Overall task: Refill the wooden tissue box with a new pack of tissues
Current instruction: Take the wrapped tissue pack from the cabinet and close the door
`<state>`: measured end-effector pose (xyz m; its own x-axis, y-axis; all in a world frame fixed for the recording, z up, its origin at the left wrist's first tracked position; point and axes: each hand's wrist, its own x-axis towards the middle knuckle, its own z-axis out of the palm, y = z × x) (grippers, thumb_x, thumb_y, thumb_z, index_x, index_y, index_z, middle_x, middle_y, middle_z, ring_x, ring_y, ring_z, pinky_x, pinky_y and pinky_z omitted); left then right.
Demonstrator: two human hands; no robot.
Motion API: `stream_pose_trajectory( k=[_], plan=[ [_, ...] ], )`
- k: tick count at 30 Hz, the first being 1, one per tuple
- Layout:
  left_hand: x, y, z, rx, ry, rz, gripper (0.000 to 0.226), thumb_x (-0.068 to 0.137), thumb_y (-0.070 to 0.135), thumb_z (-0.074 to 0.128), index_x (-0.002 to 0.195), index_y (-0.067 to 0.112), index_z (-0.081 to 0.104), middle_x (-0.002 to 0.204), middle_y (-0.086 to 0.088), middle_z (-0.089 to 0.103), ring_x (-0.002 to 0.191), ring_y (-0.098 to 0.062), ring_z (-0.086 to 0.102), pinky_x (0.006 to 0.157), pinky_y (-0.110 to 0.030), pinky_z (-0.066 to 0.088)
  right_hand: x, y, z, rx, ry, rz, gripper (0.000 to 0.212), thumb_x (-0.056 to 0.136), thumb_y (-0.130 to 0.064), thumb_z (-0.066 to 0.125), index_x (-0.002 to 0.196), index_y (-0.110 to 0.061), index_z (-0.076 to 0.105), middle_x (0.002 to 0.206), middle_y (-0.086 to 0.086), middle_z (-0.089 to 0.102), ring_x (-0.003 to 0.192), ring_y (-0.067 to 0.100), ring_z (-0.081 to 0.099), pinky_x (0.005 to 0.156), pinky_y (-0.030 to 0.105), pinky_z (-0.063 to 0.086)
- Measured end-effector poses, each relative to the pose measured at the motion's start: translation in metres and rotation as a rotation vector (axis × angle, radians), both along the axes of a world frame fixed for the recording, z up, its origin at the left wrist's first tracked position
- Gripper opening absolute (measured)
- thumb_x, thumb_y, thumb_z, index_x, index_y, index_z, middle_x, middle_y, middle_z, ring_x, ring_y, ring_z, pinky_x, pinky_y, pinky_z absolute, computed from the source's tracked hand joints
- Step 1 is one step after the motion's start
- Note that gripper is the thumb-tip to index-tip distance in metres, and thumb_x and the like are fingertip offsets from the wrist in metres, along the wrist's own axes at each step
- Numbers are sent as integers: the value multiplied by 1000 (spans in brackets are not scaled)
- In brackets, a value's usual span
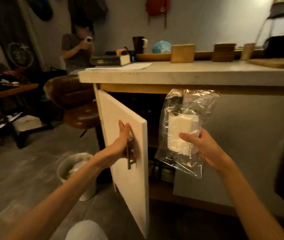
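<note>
Now the right hand grips the tissue pack, long axis upright, below the tabletop edge. The wooden box stands on that tabletop, above the pack, nearer this hand. The left hand grips the door handle.

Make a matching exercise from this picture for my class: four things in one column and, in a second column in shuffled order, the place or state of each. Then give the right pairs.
Things
1. cabinet door
2. tissue pack
3. wooden tissue box
4. bucket

Places and states
A. standing on the floor, left of the door
B. standing on the counter
C. swung open, with the left hand at its handle
D. inside a clear plastic bag, gripped by the right hand

Pairs: 1-C, 2-D, 3-B, 4-A
</note>
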<state>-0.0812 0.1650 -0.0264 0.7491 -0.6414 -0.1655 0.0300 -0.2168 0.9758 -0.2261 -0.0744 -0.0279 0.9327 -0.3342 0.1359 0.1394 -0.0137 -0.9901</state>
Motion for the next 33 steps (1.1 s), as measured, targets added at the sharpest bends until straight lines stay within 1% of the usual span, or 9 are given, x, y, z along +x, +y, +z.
stream_pose_trajectory(
  k=[3,6,8,12,18,22,27,30,33],
  plan=[
    [-2,-72,0,-42,-52,-26,83,94,67,22,135,41,-46,150,-12,33,120,-34,53,96,-51,52,-36,-19,-11,-27,63,-161,46,80,-20,76,123,-14,58,110,7,74,103,24,71,93,44,54],
    [9,-127,0,-62,-131,-88,102,92,69,32,121,33,-59,141,-25,46,111,-35,60,99,-46,49,-62,-32,-18,-17,137,-294,55,74,-29,79,123,-17,58,109,4,73,104,23,69,94,47,53],
    [24,-153,-1,-65,-144,-85,103,95,64,33,119,27,-61,120,-27,58,85,-26,63,86,-41,51,-72,-38,-21,-21,183,-353,59,73,-35,80,124,-20,55,116,4,69,109,24,65,91,50,53],
    [45,-188,-2,-38,-193,-64,101,95,58,31,112,27,-64,141,-28,50,107,-32,63,92,-38,51,-77,-42,-26,3,202,-425,40,82,-26,73,116,-24,53,115,2,65,106,20,62,73,39,52],
    [59,-222,-10,-28,-302,52,89,103,37,27,127,13,-56,138,-29,49,109,-48,58,97,-54,50,-38,-43,-35,91,214,-414,43,83,-20,73,122,-20,55,114,5,69,103,24,68,88,50,56],
    [65,-225,-11,42,-299,13,82,104,38,28,143,4,-35,133,-21,53,99,-35,61,92,-39,50,-6,-39,-15,218,305,-335,51,81,-21,75,126,-19,51,117,7,69,106,27,68,89,51,55],
    [61,-211,15,199,-138,27,99,96,56,38,124,35,-55,137,-25,55,102,-41,65,96,-48,51,-2,-22,35,351,501,-274,48,81,-24,75,123,-20,53,116,8,69,103,28,70,88,51,56],
    [55,-184,61,359,18,-26,90,97,60,35,144,33,-37,135,-23,57,111,-39,61,97,-41,48,-5,-9,84,522,554,-252,47,83,-17,72,125,-18,52,118,12,69,104,30,70,82,46,59],
    [45,-146,117,223,310,-90,68,100,55,32,154,17,21,149,-16,45,126,-31,52,106,-42,43,-4,7,143,699,561,-223,52,82,-10,72,129,-12,51,122,18,67,110,37,66,85,49,57]
  ],
)
